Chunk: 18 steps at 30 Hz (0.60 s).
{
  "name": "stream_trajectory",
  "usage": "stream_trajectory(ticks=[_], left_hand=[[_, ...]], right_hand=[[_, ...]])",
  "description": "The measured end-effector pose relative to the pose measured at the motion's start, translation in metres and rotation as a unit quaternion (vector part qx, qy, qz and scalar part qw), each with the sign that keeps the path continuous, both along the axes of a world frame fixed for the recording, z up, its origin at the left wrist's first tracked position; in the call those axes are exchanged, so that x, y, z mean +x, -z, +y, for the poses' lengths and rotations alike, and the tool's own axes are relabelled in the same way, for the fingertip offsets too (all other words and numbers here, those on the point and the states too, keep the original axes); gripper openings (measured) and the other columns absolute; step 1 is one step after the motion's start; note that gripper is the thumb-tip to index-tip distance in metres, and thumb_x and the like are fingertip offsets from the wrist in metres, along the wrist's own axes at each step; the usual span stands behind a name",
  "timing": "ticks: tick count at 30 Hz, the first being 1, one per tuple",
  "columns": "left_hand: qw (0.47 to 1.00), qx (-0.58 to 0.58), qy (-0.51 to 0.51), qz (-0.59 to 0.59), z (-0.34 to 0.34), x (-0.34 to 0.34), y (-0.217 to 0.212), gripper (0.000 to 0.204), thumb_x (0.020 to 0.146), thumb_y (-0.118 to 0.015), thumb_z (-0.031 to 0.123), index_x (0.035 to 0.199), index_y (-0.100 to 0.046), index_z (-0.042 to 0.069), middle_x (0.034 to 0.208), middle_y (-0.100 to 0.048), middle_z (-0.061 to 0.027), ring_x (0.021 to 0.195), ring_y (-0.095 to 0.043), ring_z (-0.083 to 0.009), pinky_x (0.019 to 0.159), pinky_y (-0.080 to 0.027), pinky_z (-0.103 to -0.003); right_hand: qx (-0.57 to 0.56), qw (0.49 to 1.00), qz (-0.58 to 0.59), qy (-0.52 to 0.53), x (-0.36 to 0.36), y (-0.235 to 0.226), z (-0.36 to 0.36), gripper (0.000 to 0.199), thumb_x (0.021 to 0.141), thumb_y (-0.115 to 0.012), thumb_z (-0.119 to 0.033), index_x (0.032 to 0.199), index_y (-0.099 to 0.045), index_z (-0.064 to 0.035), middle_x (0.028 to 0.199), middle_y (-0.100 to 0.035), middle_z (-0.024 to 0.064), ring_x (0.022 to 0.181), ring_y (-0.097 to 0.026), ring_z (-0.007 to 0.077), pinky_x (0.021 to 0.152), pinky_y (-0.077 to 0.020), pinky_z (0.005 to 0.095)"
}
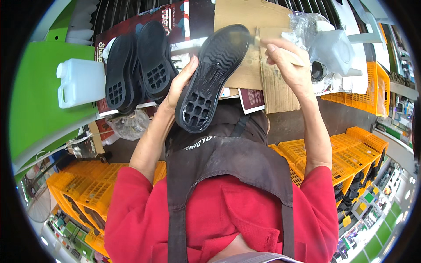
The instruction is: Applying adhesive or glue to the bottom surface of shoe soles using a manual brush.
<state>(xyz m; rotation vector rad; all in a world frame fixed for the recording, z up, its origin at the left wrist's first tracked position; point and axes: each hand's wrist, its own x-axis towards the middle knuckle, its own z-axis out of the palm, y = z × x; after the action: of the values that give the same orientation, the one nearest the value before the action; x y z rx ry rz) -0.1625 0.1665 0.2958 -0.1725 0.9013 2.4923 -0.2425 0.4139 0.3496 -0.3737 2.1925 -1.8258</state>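
A black shoe sole [215, 72] is held up in front of me, its inner side with ridges and a honeycomb heel facing up. My left hand [183, 79] grips it by the left edge. Wet-looking streaks shine on its middle and heel. Closed around a pale-handled brush [296, 59], my right hand [289, 72] is at the sole's toe end, where the brush tip is smeared by motion. I cannot tell whether the tip touches the sole. Left of my left hand lie stacked black soles [117, 72] and another pile of soles [153, 61].
A white plastic jug [83, 83] stands on the green surface [35, 101] at the left. Brown cardboard [280, 92] covers the bench ahead. At the right are a translucent container [332, 50], a small dark-mouthed cup [319, 70] and an orange crate [357, 94]. More orange crates [342, 153] flank me.
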Motion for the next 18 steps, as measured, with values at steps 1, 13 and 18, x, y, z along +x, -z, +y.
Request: stream_trajectory(ticks=[1, 13, 18], left_hand=[[1.0, -0.003, -0.001, -0.002, 0.001, 0.0, -0.002, 0.054, 0.102, -0.031, 0.044, 0.12, -0.055, 0.0, 0.097, -0.067, -0.0122, 0.074, -0.067, -0.0179, 0.068, -0.058, -0.03], [0.999, 0.034, -0.032, -0.003, 0.008, -0.006, 0.003, 0.057, 0.099, -0.034, 0.049, 0.118, -0.054, -0.002, 0.093, -0.067, -0.0143, 0.073, -0.065, -0.0228, 0.065, -0.055, -0.033], [0.999, 0.033, 0.009, -0.027, 0.011, -0.005, -0.006, 0.057, 0.1, -0.031, 0.049, 0.118, -0.056, 0.0, 0.087, -0.067, -0.0127, 0.07, -0.065, -0.0184, 0.06, -0.054, -0.029]], right_hand=[[0.079, 0.982, 0.169, -0.031, 0.001, 0.001, -0.001, 0.022, 0.086, -0.065, -0.013, 0.105, -0.069, -0.0022, 0.079, -0.064, 0.0078, 0.07, -0.06, 0.0141, 0.059, -0.0485, 0.0288], [0.008, 0.905, 0.197, -0.376, 0.071, -0.048, -0.024, 0.024, 0.08, -0.068, -0.006, 0.104, -0.065, -0.0067, 0.079, -0.057, 0.0067, 0.072, -0.058, 0.0248, 0.062, -0.0489, 0.0365], [0.086, 0.925, 0.264, -0.258, 0.014, -0.03, -0.005, 0.025, 0.083, -0.066, -0.005, 0.108, -0.066, -0.0042, 0.082, -0.06, 0.0107, 0.074, -0.061, 0.0238, 0.065, -0.0488, 0.0313]])
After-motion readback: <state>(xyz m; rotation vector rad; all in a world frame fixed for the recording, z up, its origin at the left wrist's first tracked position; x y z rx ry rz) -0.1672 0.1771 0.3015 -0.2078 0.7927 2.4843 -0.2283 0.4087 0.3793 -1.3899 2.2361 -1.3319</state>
